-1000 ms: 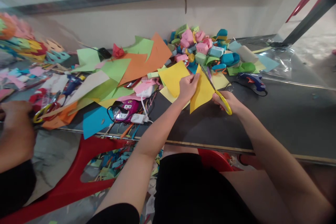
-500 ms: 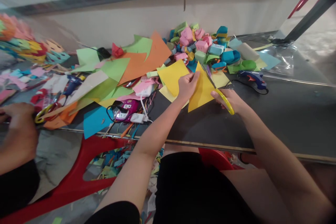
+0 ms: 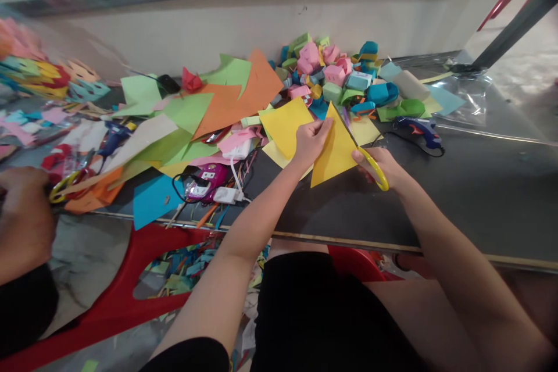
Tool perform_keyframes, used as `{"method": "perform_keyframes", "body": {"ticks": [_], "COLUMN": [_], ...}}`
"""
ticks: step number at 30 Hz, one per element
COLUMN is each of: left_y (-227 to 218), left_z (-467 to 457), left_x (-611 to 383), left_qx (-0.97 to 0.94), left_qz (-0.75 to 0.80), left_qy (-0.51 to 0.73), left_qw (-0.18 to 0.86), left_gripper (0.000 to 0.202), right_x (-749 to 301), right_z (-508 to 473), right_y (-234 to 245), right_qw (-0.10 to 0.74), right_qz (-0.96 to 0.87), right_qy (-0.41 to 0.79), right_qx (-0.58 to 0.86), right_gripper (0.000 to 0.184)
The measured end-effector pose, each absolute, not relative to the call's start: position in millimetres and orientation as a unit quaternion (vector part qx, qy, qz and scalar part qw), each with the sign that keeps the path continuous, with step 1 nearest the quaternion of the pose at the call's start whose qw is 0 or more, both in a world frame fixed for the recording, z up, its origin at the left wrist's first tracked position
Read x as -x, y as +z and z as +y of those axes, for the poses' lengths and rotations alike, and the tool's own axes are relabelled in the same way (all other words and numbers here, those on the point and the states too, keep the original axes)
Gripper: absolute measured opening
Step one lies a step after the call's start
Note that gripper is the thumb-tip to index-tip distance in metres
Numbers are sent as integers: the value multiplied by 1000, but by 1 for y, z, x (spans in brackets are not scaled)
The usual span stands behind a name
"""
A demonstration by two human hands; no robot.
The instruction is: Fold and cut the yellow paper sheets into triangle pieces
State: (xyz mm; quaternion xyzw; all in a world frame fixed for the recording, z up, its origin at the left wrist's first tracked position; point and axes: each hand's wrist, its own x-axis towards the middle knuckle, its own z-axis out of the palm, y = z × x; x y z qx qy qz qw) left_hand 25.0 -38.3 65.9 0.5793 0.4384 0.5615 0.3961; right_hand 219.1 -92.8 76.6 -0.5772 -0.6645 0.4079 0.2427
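My left hand pinches a sheet of yellow paper near its upper corner. In my right hand is a pair of scissors with yellow handles. Their blades lie along the right edge of the held sheet, pointing up and away from me; whether they are parted I cannot tell. Another yellow sheet lies under and left of my left hand, with paler yellow paper beneath it. Behind my hands is a heap of small folded paper pieces in pink, green and blue.
A blue glue gun with a cord lies to the right. On the left are green and orange sheets, a purple power strip and a blue sheet. A co-worker's hand is at the far left. The table edge runs before me.
The view has shifted slightly, moving the left-hand things a little leftward. Both hands keep their hold on the paper and scissors, almost unmoved.
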Motion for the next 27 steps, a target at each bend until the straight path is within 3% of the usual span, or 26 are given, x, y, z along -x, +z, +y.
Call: {"method": "perform_keyframes", "body": {"ticks": [27], "left_y": [72], "left_z": [-43], "left_x": [-26], "left_qx": [-548], "left_qz": [423], "left_qy": [586], "left_qw": [421], "left_gripper": [62], "right_x": [-219], "right_z": [-91], "right_y": [73], "right_qw": [252], "right_qz": [-708], "right_qy": [334], "right_qx": [569], "right_gripper": [72]}}
